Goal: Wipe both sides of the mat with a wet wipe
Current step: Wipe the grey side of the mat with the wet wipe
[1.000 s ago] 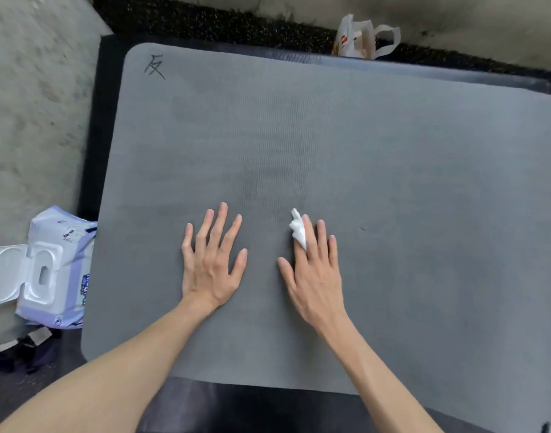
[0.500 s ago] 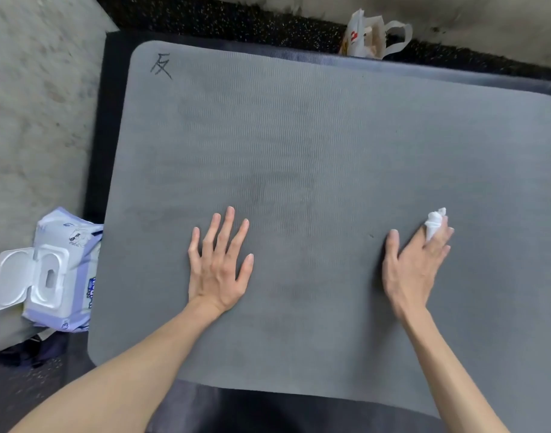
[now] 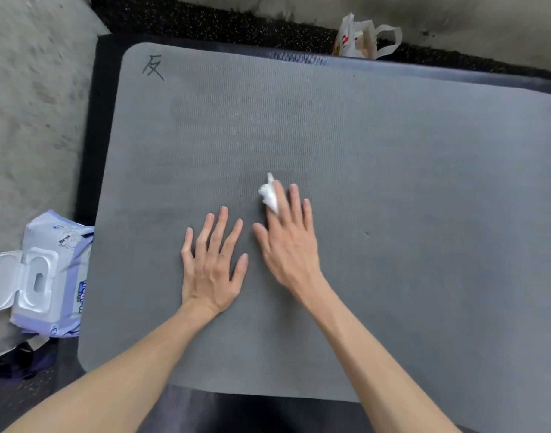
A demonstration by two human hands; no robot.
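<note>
A grey ribbed mat (image 3: 393, 170) lies flat on a darker mat, with a black handwritten mark at its far left corner. My left hand (image 3: 212, 264) rests flat on the mat with fingers spread. Just right of it, my right hand (image 3: 288, 242) presses a crumpled white wet wipe (image 3: 269, 195) onto the mat under straight fingers; most of the wipe is hidden beneath them.
An open pack of wet wipes (image 3: 49, 273), lid flipped up, lies on the floor left of the mat. A white plastic bag (image 3: 363, 37) sits beyond the far edge. Concrete floor lies to the left and behind, and a dark underlay (image 3: 89, 145) frames the mat.
My right hand swept the wipe out to the right, then back left beside my left hand. The left hand stayed flat in place.
</note>
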